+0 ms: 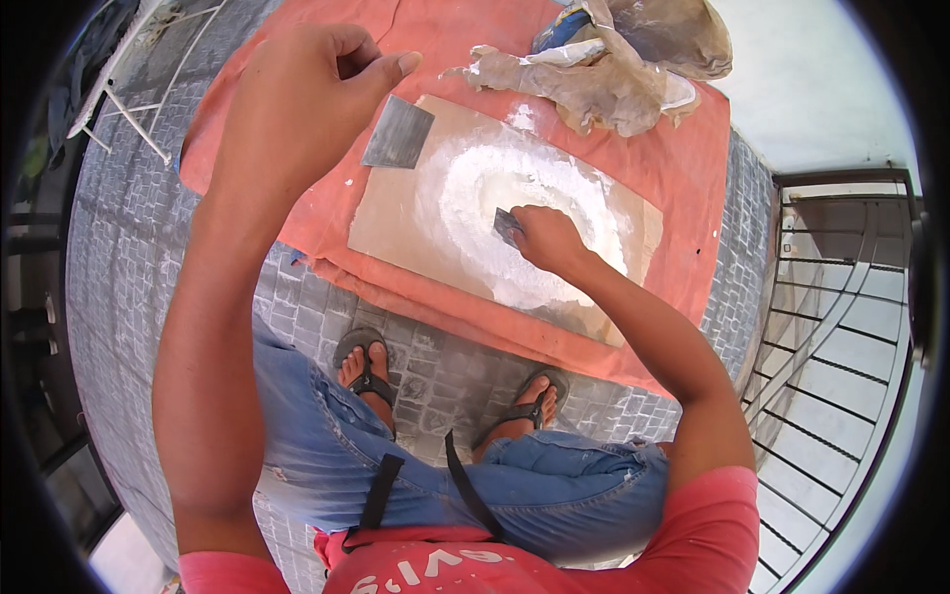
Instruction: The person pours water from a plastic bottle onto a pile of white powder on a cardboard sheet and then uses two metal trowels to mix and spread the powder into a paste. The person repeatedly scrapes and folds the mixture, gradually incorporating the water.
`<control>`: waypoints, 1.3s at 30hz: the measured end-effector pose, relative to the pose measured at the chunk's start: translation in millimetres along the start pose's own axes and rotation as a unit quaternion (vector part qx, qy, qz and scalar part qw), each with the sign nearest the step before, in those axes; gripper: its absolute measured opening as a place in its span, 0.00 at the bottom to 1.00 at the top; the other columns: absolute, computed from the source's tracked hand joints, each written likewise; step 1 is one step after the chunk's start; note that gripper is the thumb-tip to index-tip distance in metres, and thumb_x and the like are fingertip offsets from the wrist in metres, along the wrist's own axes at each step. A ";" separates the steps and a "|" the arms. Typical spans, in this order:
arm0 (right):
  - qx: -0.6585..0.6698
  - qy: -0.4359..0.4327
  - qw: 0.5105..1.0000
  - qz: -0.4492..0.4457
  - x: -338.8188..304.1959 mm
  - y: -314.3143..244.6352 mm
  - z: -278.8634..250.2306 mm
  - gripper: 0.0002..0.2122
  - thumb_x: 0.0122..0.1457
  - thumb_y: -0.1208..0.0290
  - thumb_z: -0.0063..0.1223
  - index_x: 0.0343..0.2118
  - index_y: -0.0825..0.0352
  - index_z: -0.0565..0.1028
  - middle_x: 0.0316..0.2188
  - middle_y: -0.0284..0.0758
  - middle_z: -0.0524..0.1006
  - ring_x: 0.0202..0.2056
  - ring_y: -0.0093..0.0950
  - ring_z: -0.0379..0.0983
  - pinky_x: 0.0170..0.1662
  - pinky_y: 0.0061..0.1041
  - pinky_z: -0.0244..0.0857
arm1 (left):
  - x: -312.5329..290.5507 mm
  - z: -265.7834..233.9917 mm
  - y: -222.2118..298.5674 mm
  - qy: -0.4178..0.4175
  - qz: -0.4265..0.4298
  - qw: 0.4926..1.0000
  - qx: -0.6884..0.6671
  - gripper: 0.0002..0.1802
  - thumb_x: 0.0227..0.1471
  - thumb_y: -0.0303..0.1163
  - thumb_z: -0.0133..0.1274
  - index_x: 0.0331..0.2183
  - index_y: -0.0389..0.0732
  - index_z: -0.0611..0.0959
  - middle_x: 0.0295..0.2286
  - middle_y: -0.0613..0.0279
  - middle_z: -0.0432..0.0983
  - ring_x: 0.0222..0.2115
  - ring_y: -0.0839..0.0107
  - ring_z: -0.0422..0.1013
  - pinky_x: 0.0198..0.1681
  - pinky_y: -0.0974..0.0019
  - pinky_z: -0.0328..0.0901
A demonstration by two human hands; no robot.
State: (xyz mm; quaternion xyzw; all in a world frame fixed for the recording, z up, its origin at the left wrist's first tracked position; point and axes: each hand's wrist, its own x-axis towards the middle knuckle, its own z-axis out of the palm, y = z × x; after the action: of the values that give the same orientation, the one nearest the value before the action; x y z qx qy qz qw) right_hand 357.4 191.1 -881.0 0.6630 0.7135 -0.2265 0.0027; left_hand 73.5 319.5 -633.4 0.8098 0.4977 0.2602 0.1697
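Observation:
My right hand [542,238] grips a small grey flat scraper [507,227] and holds it over the white powder. The powder [465,198] is spread in a broad ring on a tan board [381,223], with a paler heap in its middle. Raised high at the left, my left hand [315,84] has its fingers curled in and its thumb stretched out to the right. What those fingers hold, if anything, is hidden. Just below that thumb, a square grey metal plate [399,134] lies on the board's upper left corner.
Under the board an orange cloth [426,297] covers the work surface. A crumpled brown paper bag [633,84] sits at the far right of it. Grey paving [426,366] surrounds it. A dark metal gate [831,337] stands to the right, and a white metal frame [134,109] at the far left.

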 end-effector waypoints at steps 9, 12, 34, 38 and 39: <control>-0.027 0.004 0.999 0.016 10.9 10.7 21.0 0.08 0.63 0.72 0.57 0.40 0.70 0.81 0.37 0.48 0.84 0.41 0.50 0.83 0.45 0.48 0.77 | -1.5 1.9 -12.2 -0.004 0.013 1.000 0.000 0.26 0.60 0.49 0.66 0.28 0.32 0.84 0.18 0.64 0.73 0.20 0.78 0.64 0.24 0.64 0.58; -0.030 0.017 0.999 0.010 11.3 14.0 20.6 0.07 0.63 0.72 0.57 0.39 0.70 0.81 0.37 0.49 0.84 0.41 0.50 0.83 0.45 0.48 0.77 | -0.5 3.3 -12.1 -0.002 0.014 1.000 -0.005 0.26 0.61 0.49 0.66 0.27 0.32 0.84 0.18 0.65 0.72 0.20 0.78 0.64 0.24 0.64 0.58; 0.008 0.003 0.999 0.038 20.5 19.7 -20.5 0.12 0.62 0.65 0.61 0.40 0.70 0.82 0.35 0.53 0.84 0.39 0.54 0.82 0.46 0.50 0.75 | 4.2 0.1 -18.5 -0.003 0.030 1.000 0.000 0.27 0.61 0.50 0.67 0.27 0.33 0.83 0.18 0.71 0.67 0.22 0.81 0.60 0.25 0.67 0.54; 0.055 0.019 0.997 0.042 24.3 4.9 -25.5 0.13 0.61 0.64 0.62 0.39 0.72 0.82 0.35 0.55 0.84 0.39 0.55 0.82 0.46 0.49 0.75 | 4.5 0.8 -17.4 0.001 0.020 1.000 0.000 0.24 0.58 0.48 0.67 0.29 0.32 0.87 0.18 0.57 0.76 0.20 0.70 0.70 0.26 0.61 0.64; 0.068 0.023 0.997 0.036 26.3 0.2 -22.8 0.14 0.61 0.64 0.62 0.38 0.72 0.82 0.34 0.56 0.84 0.39 0.55 0.82 0.47 0.49 0.75 | 4.8 0.6 -16.8 0.003 0.023 1.000 -0.006 0.25 0.58 0.48 0.67 0.29 0.32 0.87 0.18 0.56 0.76 0.20 0.70 0.70 0.26 0.61 0.64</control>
State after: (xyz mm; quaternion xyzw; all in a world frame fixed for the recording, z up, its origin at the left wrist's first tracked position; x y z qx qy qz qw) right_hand 361.1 223.4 -868.6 0.6923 0.6718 -0.2586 -0.0505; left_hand 63.6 331.2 -641.7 0.8190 0.4781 0.2698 0.1670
